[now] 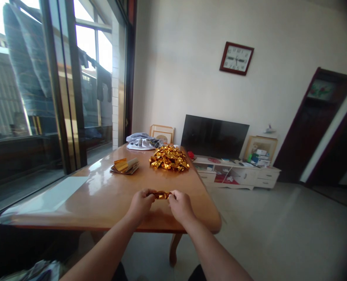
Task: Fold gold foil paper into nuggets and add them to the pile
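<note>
A small piece of folded gold foil paper (161, 195) is stretched between my two hands, just above the near part of the wooden table (103, 210). My left hand (142, 203) pinches its left end, and my right hand (180, 203) pinches the right end. Fingers cover both tips of the piece. Beyond my hands lies a heap of folded gold foil pieces (169, 159). To the left of that heap rests a stack of foil paper sheets (124, 166), its top sheet curled up.
Folded clothes (142, 141) lie at the table's far end. A pale sheet (59, 191) is near the left edge, beside the window. Past the table stand a television (214, 136) and a white cabinet (244, 176). Tiled floor (264, 226) extends on the right.
</note>
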`<state>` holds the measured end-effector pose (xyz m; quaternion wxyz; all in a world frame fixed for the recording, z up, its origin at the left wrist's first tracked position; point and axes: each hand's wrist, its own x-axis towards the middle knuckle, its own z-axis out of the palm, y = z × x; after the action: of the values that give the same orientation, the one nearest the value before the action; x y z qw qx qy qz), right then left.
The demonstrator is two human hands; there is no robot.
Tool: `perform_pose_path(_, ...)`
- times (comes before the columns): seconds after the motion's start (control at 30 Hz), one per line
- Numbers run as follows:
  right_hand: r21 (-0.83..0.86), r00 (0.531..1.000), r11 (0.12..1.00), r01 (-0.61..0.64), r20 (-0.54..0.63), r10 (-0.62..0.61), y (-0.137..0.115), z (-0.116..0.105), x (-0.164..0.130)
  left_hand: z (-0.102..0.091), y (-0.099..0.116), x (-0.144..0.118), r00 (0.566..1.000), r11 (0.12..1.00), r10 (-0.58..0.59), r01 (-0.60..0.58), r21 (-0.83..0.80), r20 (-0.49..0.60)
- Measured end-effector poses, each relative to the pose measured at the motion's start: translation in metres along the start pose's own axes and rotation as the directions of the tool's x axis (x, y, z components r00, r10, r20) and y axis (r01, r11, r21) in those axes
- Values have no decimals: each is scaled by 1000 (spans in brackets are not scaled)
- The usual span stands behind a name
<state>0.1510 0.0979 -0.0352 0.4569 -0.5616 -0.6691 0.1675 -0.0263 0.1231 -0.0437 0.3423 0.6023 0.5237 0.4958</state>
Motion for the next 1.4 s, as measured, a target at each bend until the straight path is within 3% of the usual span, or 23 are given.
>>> perform_pose_path(0.43,-75,995,992,-97,3,98,30,18,61,-1,-14,65,999,996,-14,17,-85,42)
perform_pose_path(0.77,121,972,972,-201,147,183,49,23,101,-3,-20,109,998,994,-42,47,-103,48)
perform_pose_path(1.0,177,964,957,-232,176,201,57,26,112,-7,-28,114,998,994,-52,54,-93,20)
perform_pose_path(1.4,120,962,974,-195,217,166,56,43,136,-11,-31,119,998,1000,-17,18,-13,53)
